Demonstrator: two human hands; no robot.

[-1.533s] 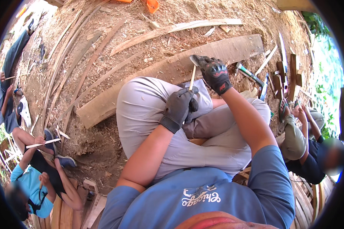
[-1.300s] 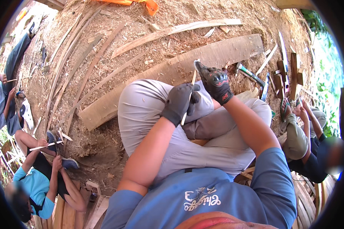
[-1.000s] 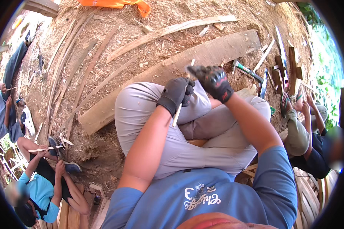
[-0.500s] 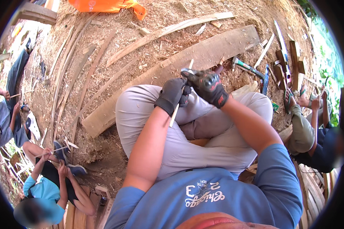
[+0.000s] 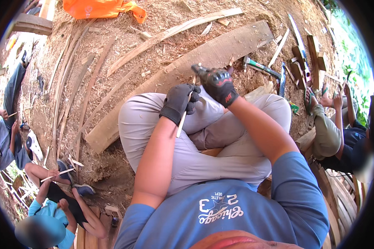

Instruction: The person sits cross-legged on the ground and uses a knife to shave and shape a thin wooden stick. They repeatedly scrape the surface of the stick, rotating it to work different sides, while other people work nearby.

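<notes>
My left hand (image 5: pixel 176 101), in a dark work glove, is closed around a thin pale wooden stick (image 5: pixel 180 124). The stick slants over my left thigh, its lower end showing below the glove and its upper end near the right hand. Just to the right, my gloved right hand (image 5: pixel 218 85) is closed on a brown-handled tool (image 5: pixel 230 69). Only the handle's end pokes out beyond the glove; the rest of the tool is hidden. Both hands are above my crossed legs in grey trousers (image 5: pixel 153 137).
A wide curved plank (image 5: pixel 237 43) lies in front of my legs among wood shavings. To the right are a green-handled hammer (image 5: pixel 262 67), a blue-edged long tool (image 5: pixel 299 47) and wood blocks (image 5: pixel 313 54). People sit at both sides; an orange cloth (image 5: pixel 95 8) lies far left.
My right hand has moved up and slightly left, apart from my left hand. The left hand still grips the stick. The whole view has shifted a little.
</notes>
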